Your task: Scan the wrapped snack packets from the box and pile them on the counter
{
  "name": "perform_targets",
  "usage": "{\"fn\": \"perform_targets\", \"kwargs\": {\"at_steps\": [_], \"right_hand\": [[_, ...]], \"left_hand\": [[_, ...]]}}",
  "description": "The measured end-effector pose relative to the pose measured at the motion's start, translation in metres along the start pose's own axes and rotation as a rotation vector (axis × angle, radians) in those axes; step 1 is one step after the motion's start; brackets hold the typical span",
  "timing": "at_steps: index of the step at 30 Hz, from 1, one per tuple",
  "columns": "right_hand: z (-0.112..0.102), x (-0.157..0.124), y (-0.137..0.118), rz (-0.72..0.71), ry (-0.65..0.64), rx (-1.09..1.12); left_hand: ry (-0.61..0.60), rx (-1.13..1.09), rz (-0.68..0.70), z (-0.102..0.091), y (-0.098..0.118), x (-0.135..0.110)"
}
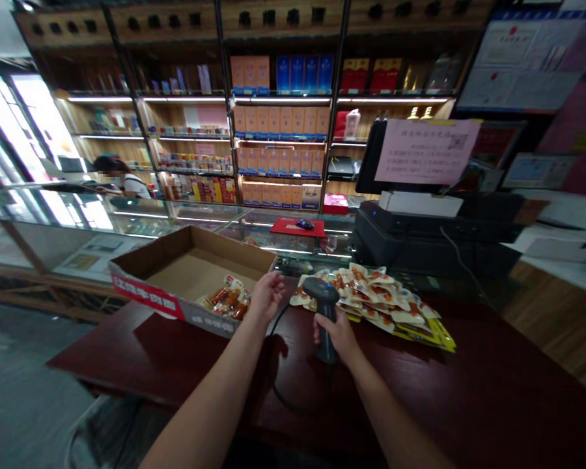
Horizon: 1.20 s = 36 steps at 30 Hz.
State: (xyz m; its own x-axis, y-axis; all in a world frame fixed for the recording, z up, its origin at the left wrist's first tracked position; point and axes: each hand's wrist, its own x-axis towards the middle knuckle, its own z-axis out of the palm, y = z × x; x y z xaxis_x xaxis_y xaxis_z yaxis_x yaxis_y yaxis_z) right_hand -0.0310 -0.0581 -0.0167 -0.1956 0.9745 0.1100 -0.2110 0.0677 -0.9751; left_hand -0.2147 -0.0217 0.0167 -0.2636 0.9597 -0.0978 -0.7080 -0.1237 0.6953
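Note:
My right hand [340, 333] is wrapped around the handle of a dark barcode scanner [325, 293], held upright above the dark red table. Its black cable loops down on the left side. My left hand [269, 294] is raised beside the right edge of a shallow cardboard box [149, 296], fingers loosely curled and apart, with nothing visible in them. Inside that box, near its front right corner, lie several vacuum-packed brown snacks [232, 298]. Behind and right of the scanner spreads a heap of small snack packets [371, 290], with larger yellow packages [432, 335] under its right end.
A glass counter [215, 218] runs behind the table, bearing a mouse [304, 224] on a red mat. At the right stands a checkout machine [390, 231] with a pink notice [427, 151]. A person [134, 185] is at the far left, before stocked shelves.

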Motion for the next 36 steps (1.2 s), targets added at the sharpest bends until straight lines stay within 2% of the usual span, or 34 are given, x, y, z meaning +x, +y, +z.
{"fn": "perform_targets", "kwargs": {"at_steps": [3, 6, 9, 12, 18, 24, 27, 30, 33, 36], "right_hand": [[-0.027, -0.009, 0.005, 0.008, 0.082, 0.018], [-0.047, -0.016, 0.015, -0.007, 0.114, 0.055], [-0.060, -0.018, 0.025, -0.030, 0.128, 0.121], [-0.065, -0.015, 0.029, -0.053, 0.127, 0.152], [-0.064, -0.013, 0.024, -0.079, 0.107, 0.163], [-0.060, -0.014, 0.022, -0.076, 0.110, 0.140], [-0.061, -0.013, 0.023, -0.063, 0.130, 0.130], [-0.061, -0.013, 0.024, -0.044, 0.147, 0.110], [-0.059, -0.013, 0.024, -0.023, 0.134, 0.084], [-0.057, -0.013, 0.023, -0.006, 0.119, 0.071]], "left_hand": [[-0.057, 0.415, -0.021, 0.015, -0.041, 0.023], [-0.015, 1.034, 0.093, 0.031, -0.071, 0.049], [0.006, 1.564, 0.171, 0.045, -0.088, 0.066], [0.022, 1.805, 0.194, 0.054, -0.097, 0.071], [-0.016, 1.873, 0.118, 0.058, -0.102, 0.062], [-0.050, 1.820, 0.226, 0.052, -0.092, 0.042], [0.019, 1.698, 0.352, 0.032, -0.082, 0.027], [0.073, 1.550, 0.481, -0.002, -0.072, 0.012], [0.035, 1.401, 0.542, -0.032, -0.069, 0.005], [0.014, 1.293, 0.543, -0.044, -0.074, 0.006]]}}
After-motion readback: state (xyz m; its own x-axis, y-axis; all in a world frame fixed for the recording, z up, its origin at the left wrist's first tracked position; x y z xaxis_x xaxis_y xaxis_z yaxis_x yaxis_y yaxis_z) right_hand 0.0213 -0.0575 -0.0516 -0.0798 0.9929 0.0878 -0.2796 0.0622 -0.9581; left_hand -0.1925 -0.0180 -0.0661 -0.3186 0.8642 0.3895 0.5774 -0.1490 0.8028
